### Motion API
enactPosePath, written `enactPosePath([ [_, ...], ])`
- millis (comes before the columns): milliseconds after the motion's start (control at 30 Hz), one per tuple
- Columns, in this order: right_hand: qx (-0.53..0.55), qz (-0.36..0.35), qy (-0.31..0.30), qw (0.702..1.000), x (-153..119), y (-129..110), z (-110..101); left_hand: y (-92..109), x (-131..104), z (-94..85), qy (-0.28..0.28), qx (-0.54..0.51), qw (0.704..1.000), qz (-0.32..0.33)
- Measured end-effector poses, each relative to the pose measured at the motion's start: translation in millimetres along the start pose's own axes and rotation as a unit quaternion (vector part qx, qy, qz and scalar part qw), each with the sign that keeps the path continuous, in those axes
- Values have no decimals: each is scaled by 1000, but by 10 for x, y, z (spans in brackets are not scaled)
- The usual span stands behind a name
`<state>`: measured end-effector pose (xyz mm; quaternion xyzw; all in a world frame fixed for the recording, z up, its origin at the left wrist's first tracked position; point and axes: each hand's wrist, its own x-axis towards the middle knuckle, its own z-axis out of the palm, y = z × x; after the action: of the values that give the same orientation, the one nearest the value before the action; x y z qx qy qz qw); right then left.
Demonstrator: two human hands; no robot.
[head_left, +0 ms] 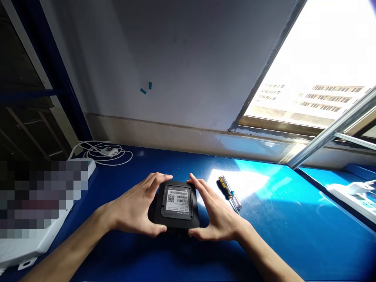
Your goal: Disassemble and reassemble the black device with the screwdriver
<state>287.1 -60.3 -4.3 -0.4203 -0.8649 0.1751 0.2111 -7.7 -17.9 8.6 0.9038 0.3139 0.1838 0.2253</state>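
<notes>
A black set-top box point(176, 222) is held between my two hands above the blue table, its labelled underside facing up. The white label point(178, 199) carries a QR code and barcodes. My left hand point(141, 207) grips the left side, thumb at the near edge and fingers at the far edge. On the right side, my right hand point(216, 213) holds it the same way. Dark sockets seem to line the near edge, though shadow blurs them. To the right of my right hand lie a black-and-yellow screwdriver point(225, 188) and a clear-handled screwdriver point(235, 200).
The blue table point(188, 260) meets a wall behind. A white cable with an adapter point(110, 152) is coiled at the back left. A white device point(44, 239), partly pixelated, stands at left. At right are a metal bar point(331, 131) and a white power strip point(352, 199).
</notes>
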Motion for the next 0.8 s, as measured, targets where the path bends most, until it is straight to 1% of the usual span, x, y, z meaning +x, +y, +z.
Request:
enactPosePath([
  [200,-42,8,-48,998,53,-48,-5,149,-1,-99,-58,7,996,-66],
  [367,-55,19,-73,996,82,-82,-1,201,24,-142,-105,5,989,-101],
  [567,-49,32,-85,995,73,-119,-15,188,20,-172,-121,-4,986,-117],
  [800,-12,67,-122,990,62,-168,-53,200,14,-167,-126,7,985,-121],
])
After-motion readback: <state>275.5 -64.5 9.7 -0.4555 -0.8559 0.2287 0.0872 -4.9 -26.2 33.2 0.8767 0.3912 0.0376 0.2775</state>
